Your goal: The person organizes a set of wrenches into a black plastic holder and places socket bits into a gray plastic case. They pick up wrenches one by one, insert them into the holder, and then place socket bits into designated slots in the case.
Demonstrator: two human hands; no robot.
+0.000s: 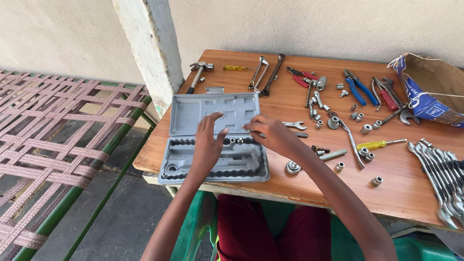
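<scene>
Close to the bench's (406, 193) near edge, a grey tool case (217, 137) lies open, and the left hand (208, 145) rests on its tray with fingers spread wide, holding nothing. Just beside it, the right hand (273, 135) has its fingers pinched narrow at the case's hinge line, next to small sockets (236, 141) sitting in the tray, though I cannot tell if it holds one. Farther back lie loose sockets, a yellow screwdriver (379, 143), blue pliers (357, 87) and a hammer (198, 75).

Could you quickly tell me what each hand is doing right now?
Left hand: open, over the grey plastic socket case.
Right hand: fingers pinched at the case; contents cannot be told.
</scene>
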